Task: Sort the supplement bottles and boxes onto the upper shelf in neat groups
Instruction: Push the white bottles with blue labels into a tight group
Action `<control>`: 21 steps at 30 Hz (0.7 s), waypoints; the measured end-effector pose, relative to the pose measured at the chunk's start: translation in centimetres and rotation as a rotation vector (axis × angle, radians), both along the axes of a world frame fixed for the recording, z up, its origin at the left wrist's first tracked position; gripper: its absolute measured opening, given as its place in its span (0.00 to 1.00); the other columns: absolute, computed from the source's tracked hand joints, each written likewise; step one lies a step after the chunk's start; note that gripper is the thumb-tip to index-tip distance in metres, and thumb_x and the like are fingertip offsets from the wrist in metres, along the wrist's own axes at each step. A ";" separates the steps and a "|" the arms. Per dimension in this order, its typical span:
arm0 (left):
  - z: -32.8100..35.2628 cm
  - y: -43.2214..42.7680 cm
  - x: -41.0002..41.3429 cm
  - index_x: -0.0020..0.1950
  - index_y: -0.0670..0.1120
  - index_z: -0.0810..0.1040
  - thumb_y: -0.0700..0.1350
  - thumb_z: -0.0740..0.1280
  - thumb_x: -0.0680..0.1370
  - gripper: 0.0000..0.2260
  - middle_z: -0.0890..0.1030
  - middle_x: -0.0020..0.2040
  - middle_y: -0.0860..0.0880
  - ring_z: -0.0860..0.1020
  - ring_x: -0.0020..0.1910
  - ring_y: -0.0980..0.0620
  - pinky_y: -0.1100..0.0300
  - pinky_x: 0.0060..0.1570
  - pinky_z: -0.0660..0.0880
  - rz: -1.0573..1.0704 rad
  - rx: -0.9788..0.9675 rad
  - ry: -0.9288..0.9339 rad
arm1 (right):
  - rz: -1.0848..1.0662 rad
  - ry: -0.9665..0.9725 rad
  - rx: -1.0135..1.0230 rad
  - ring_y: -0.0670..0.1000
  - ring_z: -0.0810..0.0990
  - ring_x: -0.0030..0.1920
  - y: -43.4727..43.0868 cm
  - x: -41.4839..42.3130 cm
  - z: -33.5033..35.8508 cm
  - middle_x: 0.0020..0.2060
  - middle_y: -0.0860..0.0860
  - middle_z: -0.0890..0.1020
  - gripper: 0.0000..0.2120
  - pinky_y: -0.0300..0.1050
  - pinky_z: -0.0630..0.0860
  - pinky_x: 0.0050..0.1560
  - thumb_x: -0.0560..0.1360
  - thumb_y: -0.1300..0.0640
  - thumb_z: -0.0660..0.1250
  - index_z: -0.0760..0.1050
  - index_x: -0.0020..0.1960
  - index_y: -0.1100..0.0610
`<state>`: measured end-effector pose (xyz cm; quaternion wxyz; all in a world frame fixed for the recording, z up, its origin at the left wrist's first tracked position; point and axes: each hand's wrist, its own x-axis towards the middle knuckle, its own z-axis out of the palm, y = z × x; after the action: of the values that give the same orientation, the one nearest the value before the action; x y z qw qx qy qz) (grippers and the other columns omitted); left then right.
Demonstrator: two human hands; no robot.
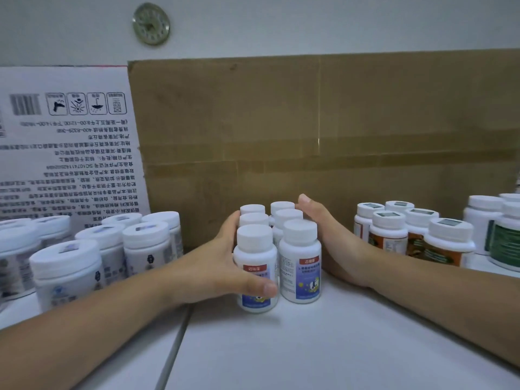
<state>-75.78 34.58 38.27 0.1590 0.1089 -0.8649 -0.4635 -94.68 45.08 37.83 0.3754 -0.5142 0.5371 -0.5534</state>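
Observation:
Several small white bottles with blue labels (300, 266) stand in two rows at the middle of the white shelf (309, 342). My left hand (222, 266) lies flat against the left row, thumb wrapped across the front bottle (254, 249). My right hand (326, 229) presses flat against the right row, fingers straight and reaching to the back bottles. Both hands squeeze the cluster from the sides; neither lifts a bottle.
A group of wide white jars (92, 249) stands at the left, orange-labelled bottles (413, 235) at the right, green-labelled jars (503, 235) at the far right. A brown cardboard box (323, 130) and a white printed carton (64, 147) stand behind. A clock (151, 23) hangs on the wall.

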 end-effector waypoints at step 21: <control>-0.8 -0.6 0.0 0.74 0.62 0.53 0.56 0.83 0.54 0.56 0.75 0.66 0.63 0.74 0.66 0.59 0.53 0.66 0.72 -0.041 0.005 0.059 | 0.064 0.375 -0.052 0.36 0.67 0.69 1.4 -0.1 0.0 0.71 0.35 0.65 0.66 0.46 0.63 0.72 0.48 0.25 0.73 0.46 0.77 0.42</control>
<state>-75.80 33.93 37.49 0.1745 0.0778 -0.8607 -0.4719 -94.77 46.52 37.87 0.2727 -0.6347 0.5666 -0.4492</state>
